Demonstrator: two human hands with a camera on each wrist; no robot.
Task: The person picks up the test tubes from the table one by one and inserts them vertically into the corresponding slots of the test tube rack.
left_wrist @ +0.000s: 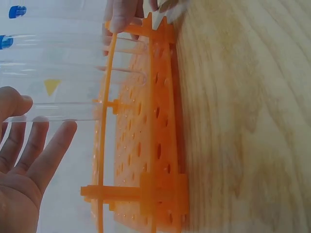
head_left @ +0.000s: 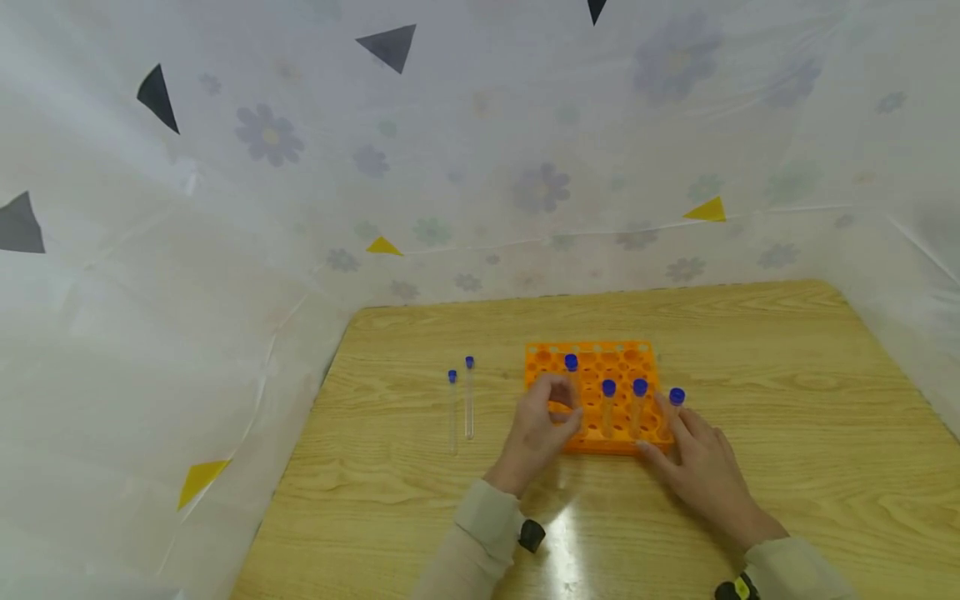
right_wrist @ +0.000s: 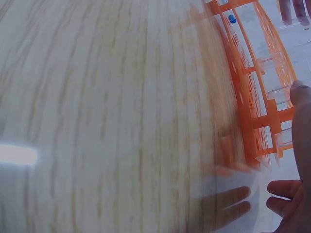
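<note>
My left hand pinches a clear test tube with a blue cap between thumb and fingers. That tube stands upright at the left part of the orange test tube rack; its lower end meets the rack's top plate in the left wrist view. My right hand holds the rack's front right corner, its thumb at the front edge. Three more capped tubes stand in the rack's front part: one near the middle, one to its right, and one at the right end beside the right fingers.
Two thin tubes with blue caps lie on the wooden table left of the rack, a left one and a right one. Wood-grain table surrounds the rack. Pale flowered sheeting walls the back and sides.
</note>
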